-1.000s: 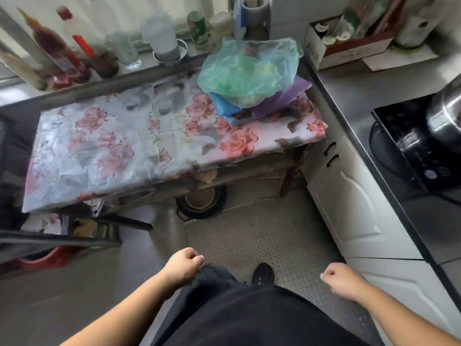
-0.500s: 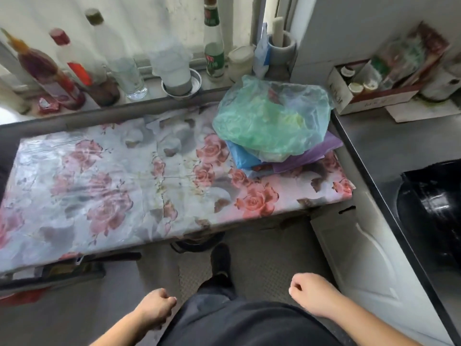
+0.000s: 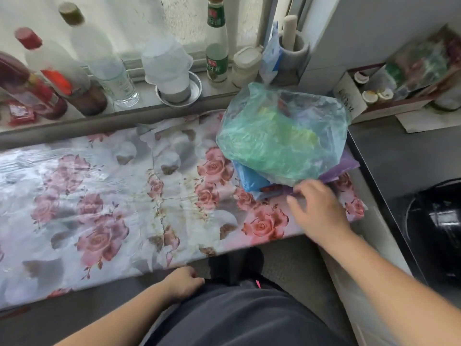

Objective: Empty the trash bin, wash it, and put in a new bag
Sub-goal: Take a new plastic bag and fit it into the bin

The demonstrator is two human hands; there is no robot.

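Bags (image 3: 282, 136) for the bin lie heaped at the upper right of the frame on the flowered counter (image 3: 104, 196): a green one on top, a blue one (image 3: 249, 179) and a purple one (image 3: 346, 166) beneath. The trash bin itself is not in view. The right hand (image 3: 316, 208) has come up from beside the hip a second ago and now lies at the foot of the heap, fingers spread and loose, its tips at the purple edge, gripping nothing yet. I judge this to be the fetching of a new bag. The left hand (image 3: 184, 283) stays low by the trousers, loosely curled and empty. The view has also closed in on the counter.
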